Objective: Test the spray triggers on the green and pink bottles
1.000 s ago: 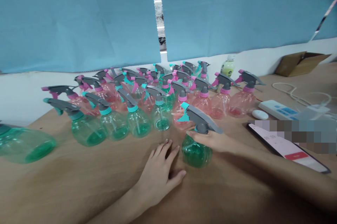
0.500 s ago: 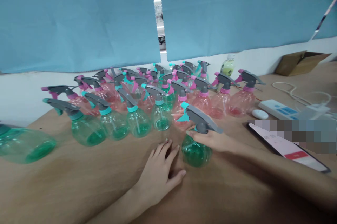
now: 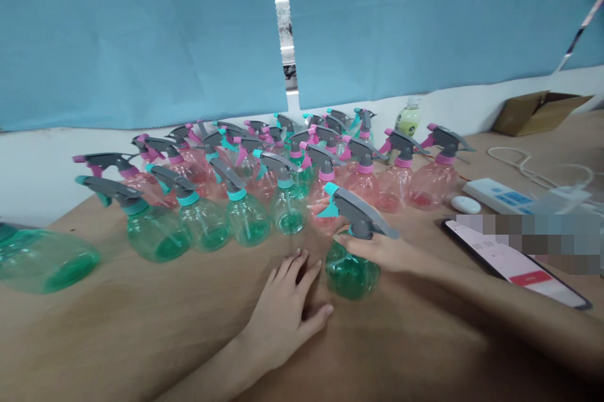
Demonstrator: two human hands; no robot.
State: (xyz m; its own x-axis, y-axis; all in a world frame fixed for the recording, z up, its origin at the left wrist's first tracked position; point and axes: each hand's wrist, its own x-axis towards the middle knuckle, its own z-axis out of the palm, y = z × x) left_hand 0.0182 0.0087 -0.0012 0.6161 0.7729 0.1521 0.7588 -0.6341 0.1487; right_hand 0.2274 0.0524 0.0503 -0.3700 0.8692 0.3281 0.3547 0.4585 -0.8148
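Observation:
My right hand [image 3: 372, 248] is wrapped round the neck of a green spray bottle [image 3: 353, 273] with a grey head and a turquoise trigger. That bottle stands upright, its trigger pointing left; some of my fingers are hidden behind it. Just to its left, my left hand [image 3: 287, 301] lies flat on the wooden table [image 3: 155, 326], fingers spread and holding nothing. Beyond the hands is a row of green spray bottles [image 3: 249, 223] with turquoise collars. Pink spray bottles [image 3: 396, 185] with pink collars stand behind them and to the right.
At far left a green bottle [image 3: 47, 260] is cut off by the frame edge. On the right lie a phone [image 3: 509, 257], a white oval object [image 3: 465, 204], a power strip [image 3: 497, 196] and a cable. Farther back are a drink bottle [image 3: 408, 117] and a cardboard box [image 3: 533, 114].

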